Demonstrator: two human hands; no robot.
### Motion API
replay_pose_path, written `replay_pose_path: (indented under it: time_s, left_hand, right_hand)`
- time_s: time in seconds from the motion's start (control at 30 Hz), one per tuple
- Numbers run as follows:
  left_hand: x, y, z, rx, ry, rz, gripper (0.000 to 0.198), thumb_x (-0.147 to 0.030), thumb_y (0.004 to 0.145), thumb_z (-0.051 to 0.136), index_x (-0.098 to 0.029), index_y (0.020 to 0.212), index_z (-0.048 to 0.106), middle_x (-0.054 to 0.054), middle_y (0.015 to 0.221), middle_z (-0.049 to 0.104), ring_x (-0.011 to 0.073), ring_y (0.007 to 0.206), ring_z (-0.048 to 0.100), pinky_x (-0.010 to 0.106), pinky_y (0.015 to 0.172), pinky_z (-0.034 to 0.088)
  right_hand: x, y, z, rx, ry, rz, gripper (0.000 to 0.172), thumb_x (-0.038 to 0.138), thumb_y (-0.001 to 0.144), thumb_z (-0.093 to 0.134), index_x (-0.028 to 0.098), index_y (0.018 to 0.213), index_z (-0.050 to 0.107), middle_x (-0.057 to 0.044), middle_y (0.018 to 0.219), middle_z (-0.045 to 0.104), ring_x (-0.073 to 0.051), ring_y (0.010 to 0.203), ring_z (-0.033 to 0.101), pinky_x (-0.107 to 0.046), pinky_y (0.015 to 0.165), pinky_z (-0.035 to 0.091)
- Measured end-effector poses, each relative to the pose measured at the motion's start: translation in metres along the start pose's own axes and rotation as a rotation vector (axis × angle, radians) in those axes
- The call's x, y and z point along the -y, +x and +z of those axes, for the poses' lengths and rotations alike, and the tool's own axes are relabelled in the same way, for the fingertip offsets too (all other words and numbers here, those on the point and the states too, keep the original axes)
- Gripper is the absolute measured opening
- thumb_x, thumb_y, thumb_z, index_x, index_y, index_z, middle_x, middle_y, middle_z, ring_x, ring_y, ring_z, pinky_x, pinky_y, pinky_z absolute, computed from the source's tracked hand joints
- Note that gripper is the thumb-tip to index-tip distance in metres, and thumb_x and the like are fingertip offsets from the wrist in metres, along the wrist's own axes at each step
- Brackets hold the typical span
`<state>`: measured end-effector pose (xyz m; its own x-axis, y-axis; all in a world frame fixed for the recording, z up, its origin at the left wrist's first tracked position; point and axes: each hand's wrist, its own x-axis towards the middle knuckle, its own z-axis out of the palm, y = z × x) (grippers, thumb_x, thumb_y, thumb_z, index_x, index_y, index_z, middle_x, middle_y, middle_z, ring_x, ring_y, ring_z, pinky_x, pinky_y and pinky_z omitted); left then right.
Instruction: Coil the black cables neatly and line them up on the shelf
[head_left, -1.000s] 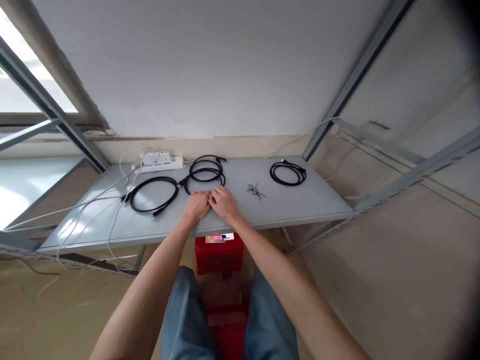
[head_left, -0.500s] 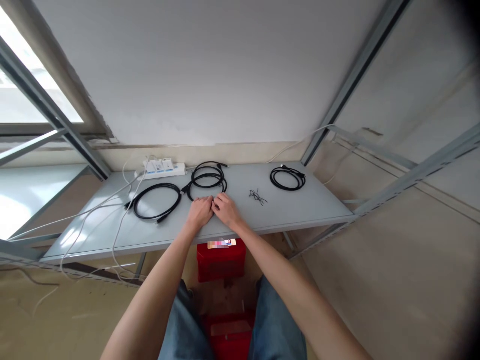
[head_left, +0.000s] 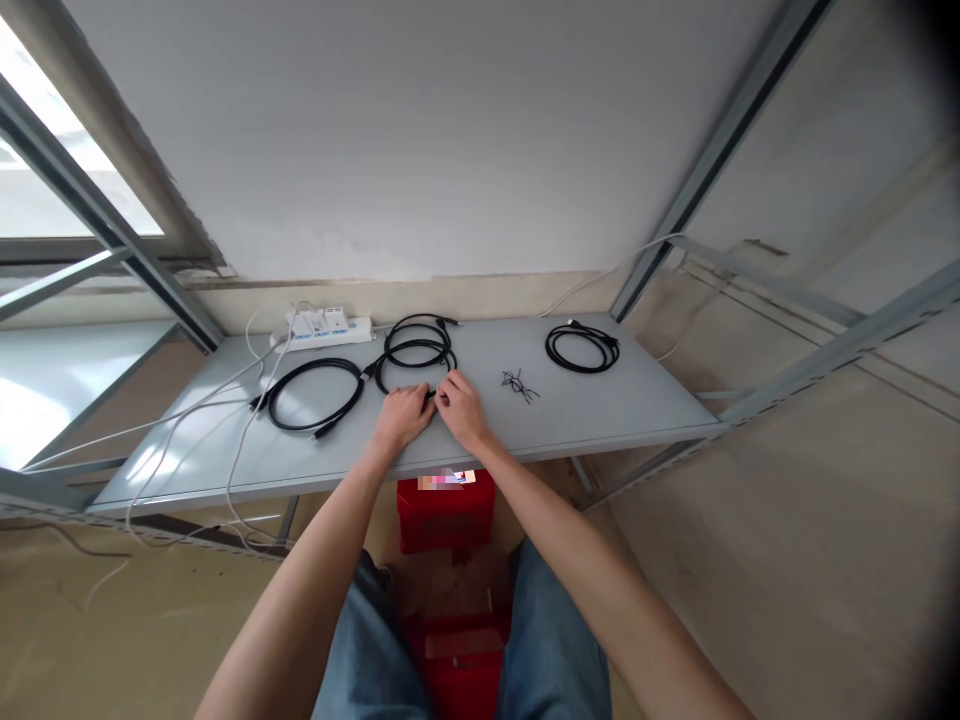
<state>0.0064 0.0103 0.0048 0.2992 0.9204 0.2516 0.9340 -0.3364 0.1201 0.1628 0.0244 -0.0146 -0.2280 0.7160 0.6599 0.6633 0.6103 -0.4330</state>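
Near the left end of the shelf (head_left: pixel 495 345), an open cable loop (head_left: pixel 334 361) is lying in front of a power strip (head_left: pixel 326 331). Left of the middle, by the front edge, a looped cable (head_left: pixel 412 364) is apparently being worked along its near side by the left hand (head_left: pixel 403 412) and right hand (head_left: pixel 459 408), fingers being curled; whether it is being pinched cannot be told. Steady, fine fingertip control is seemingly being called for next. Rightward, thin black ties (head_left: pixel 517 383) are lying untouched; near the back right corner, a coiled cable (head_left: pixel 581 369).
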Motion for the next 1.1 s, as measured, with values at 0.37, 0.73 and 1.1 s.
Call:
replay_pose_path:
  time_s: [0.37, 0.73, 1.1]
  left_hand:
    - [-0.0024, -0.0023, -0.0051, 0.020, -0.077, -0.018, 0.024, -0.038, 0.103, 0.050, -0.023, 0.109, 0.067, 0.010, 0.107, 0.079, 0.0272, 0.096, 0.073, 0.034, 0.083, 0.046]
    - [-0.0024, -0.0029, -0.0085, 0.048, -0.106, -0.025, 0.025, -0.039, 0.102, 0.050, -0.024, 0.106, 0.070, 0.009, 0.101, 0.080, 0.0250, 0.095, 0.075, 0.030, 0.077, 0.046]
    - [-0.0014, -0.0030, -0.0063, 0.039, -0.107, -0.028, 0.023, -0.037, 0.102, 0.052, -0.025, 0.110, 0.071, 0.007, 0.109, 0.081, 0.0248, 0.101, 0.076, 0.030, 0.079, 0.049]
  right_hand:
    - [0.0045, 0.0019, -0.0067, 0.134, -0.016, 0.161, 0.020, 0.026, 0.106, 0.051, 0.024, 0.088, 0.061, -0.002, 0.084, 0.071, -0.019, 0.073, 0.062, -0.027, 0.066, 0.035]
    - [0.0030, 0.0065, -0.0092, 0.172, 0.030, 0.274, 0.012, 0.030, 0.106, 0.050, 0.025, 0.108, 0.061, -0.001, 0.084, 0.072, -0.020, 0.071, 0.065, -0.027, 0.063, 0.035]
    - [-0.0048, 0.0088, -0.0045, 0.066, 0.190, 0.343, 0.023, 0.038, 0.102, 0.058, 0.025, 0.084, 0.062, -0.002, 0.076, 0.073, -0.020, 0.068, 0.065, -0.029, 0.065, 0.042]
